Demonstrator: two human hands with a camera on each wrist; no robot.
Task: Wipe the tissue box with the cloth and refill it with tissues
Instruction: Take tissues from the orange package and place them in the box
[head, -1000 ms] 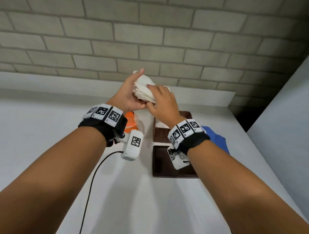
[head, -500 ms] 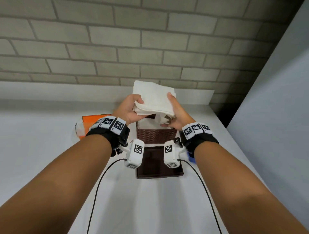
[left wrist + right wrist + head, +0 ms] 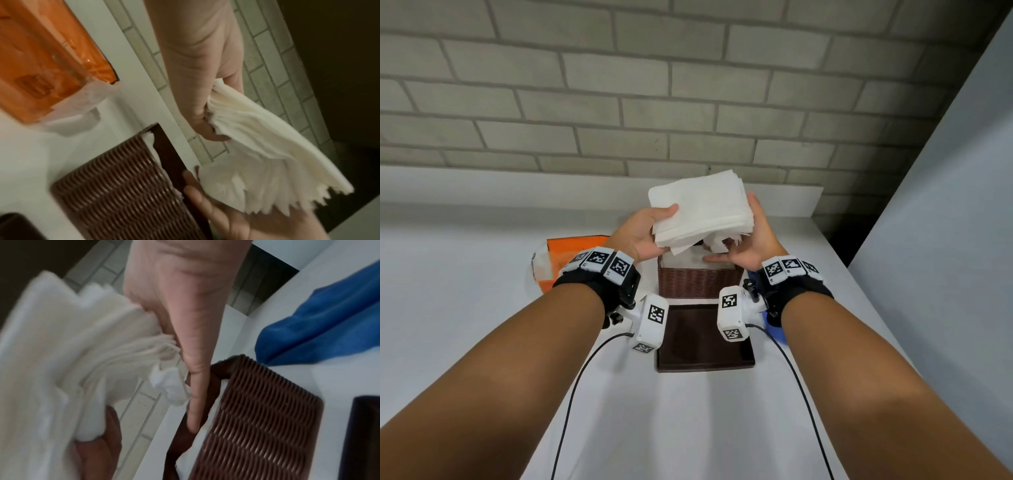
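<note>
Since half a second ago the stack of tissues has come slightly lower and closer to the open top of the woven brown tissue box, just above the middle of the head frame; a second ago it was held higher against the wall. The left hand grips the stack's left edge, thumb on top and fingers beneath. The right hand holds the right edge, thumb up along the side; its fingers reach under the stack toward the box opening, though the blurred wrist view makes it hard to tell whether they touch the white tissue already lying inside. The stack's lower sheets hang loose and ragged over the box.

The box stands on a white desk, with its dark brown lid lying flat just below it in the frame. An orange tissue packet lies at the box's left, torn open. A blue cloth lies bunched at the box's right. Behind the desk runs a grey brick wall; a pale panel fills the right of the frame.
</note>
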